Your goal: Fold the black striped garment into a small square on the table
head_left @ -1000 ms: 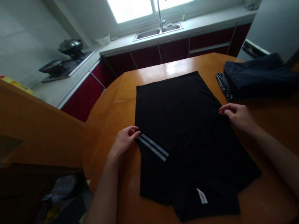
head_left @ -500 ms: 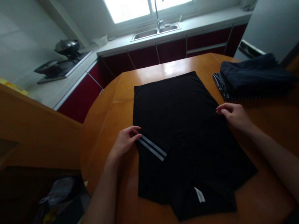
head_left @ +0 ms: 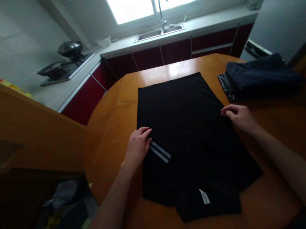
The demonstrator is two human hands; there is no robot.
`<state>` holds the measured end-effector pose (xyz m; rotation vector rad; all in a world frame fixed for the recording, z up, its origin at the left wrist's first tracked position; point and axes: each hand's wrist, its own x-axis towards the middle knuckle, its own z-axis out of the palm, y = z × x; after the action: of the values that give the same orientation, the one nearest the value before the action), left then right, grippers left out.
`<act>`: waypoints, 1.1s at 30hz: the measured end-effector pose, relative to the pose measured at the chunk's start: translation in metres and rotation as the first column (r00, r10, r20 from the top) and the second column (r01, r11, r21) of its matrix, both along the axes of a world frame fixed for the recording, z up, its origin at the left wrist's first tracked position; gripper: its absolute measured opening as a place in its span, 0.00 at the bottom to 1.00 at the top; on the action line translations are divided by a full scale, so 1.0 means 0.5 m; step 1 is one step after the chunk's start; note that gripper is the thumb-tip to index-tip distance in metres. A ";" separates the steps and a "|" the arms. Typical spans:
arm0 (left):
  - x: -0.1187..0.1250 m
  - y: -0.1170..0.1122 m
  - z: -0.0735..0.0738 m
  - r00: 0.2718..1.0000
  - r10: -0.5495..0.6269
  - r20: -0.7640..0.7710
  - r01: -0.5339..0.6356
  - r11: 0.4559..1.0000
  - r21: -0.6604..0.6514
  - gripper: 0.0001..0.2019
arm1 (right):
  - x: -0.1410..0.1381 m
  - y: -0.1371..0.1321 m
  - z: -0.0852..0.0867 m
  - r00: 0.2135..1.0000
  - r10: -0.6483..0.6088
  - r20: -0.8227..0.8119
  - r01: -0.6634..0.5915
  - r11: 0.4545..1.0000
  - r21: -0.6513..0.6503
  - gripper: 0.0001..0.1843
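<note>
A black shirt [head_left: 183,125] lies flat on the round wooden table [head_left: 276,141], its sides folded in and its collar with a white label [head_left: 204,196] towards me. My left hand [head_left: 139,144] rests flat on the shirt's left edge, fingers stretched out over the upper end of two white stripes [head_left: 160,152]. My right hand [head_left: 239,117] is at the shirt's right edge, fingers curled and pinching the fabric there.
A stack of folded dark clothes [head_left: 260,78] sits on the table at the right. A wooden partition [head_left: 10,114] stands to the left. Behind are a counter with a sink and tap [head_left: 162,27], a stove with pans [head_left: 66,60], and a bright window.
My left hand has slid rightwards onto the shirt and flattened, covering part of the white stripes. My right hand has stayed at the right edge.
</note>
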<state>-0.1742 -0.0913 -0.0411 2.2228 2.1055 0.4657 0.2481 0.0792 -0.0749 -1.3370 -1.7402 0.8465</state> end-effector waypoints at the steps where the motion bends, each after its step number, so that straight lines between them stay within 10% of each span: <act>1: 0.016 -0.009 -0.003 0.999 -0.007 -0.044 0.005 1.000 -0.031 0.18 | 0.000 0.000 -0.001 1.000 0.000 0.004 0.000 1.000 0.001 0.11; 8: 0.036 -0.042 -0.027 1.000 -0.018 -0.003 0.017 0.960 -0.278 0.27 | 0.001 -0.001 -0.012 0.996 0.001 0.085 -0.006 0.998 0.059 0.12; 14: 0.024 -0.052 0.002 0.990 -0.034 0.140 0.056 0.986 -0.157 0.26 | -0.001 -0.008 -0.012 0.987 -0.067 0.148 0.048 0.990 0.131 0.13; 25: 0.066 -0.075 -0.052 0.994 -0.066 -0.085 0.048 0.979 -0.197 0.31 | -0.029 -0.026 -0.013 0.959 -0.031 0.280 -0.074 0.931 0.359 0.17; 33: 0.114 -0.108 -0.058 0.984 0.078 -0.162 -0.108 0.977 -0.184 0.42 | -0.081 -0.067 -0.046 0.835 0.051 0.549 -0.211 0.949 0.234 0.33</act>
<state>-0.1174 -0.1455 -0.0703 2.1215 2.2281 0.0893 0.2074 0.0456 -0.0978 -1.3432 -2.3104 0.2661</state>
